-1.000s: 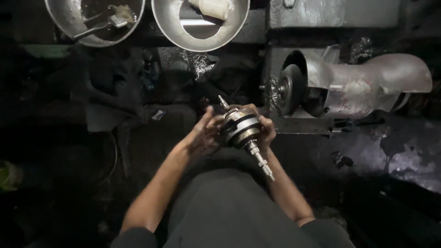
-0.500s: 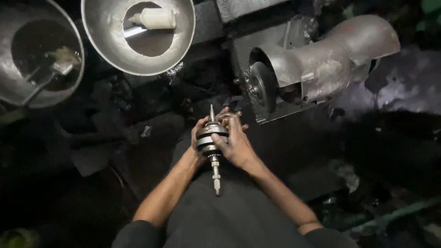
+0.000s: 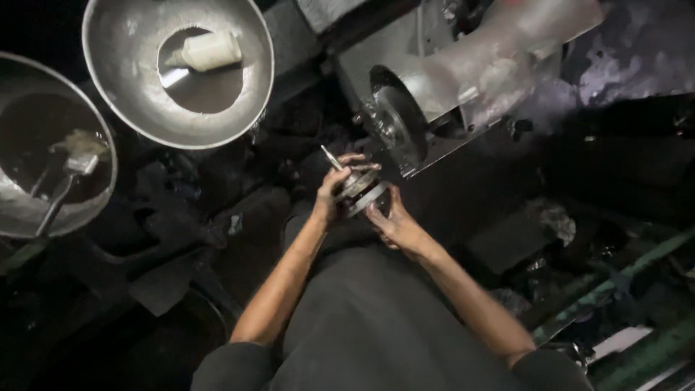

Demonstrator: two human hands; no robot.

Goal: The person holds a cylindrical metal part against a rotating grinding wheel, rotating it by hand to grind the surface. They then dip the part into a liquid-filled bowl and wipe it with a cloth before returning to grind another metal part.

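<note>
The person's left hand (image 3: 331,197) and right hand (image 3: 391,223) both have their grip closed around a round metal part with a thin shaft (image 3: 355,187), held over the lap just in front of the grinder wheel (image 3: 398,124), the shaft tip pointing up and left. Up and to the left sit two metal bowls: the nearer bowl (image 3: 239,108) holds a pale cylinder (image 3: 210,49), the far-left bowl (image 3: 22,210) dark liquid and a brush (image 3: 69,174).

Both forearms reach forward from the body and meet in the middle of the scene. The left hand (image 3: 329,197) curls its fingers around from the left (thumb hidden), while the right hand (image 3: 393,223) cups from below, fingers bent upward, wrist turned inward.
</note>
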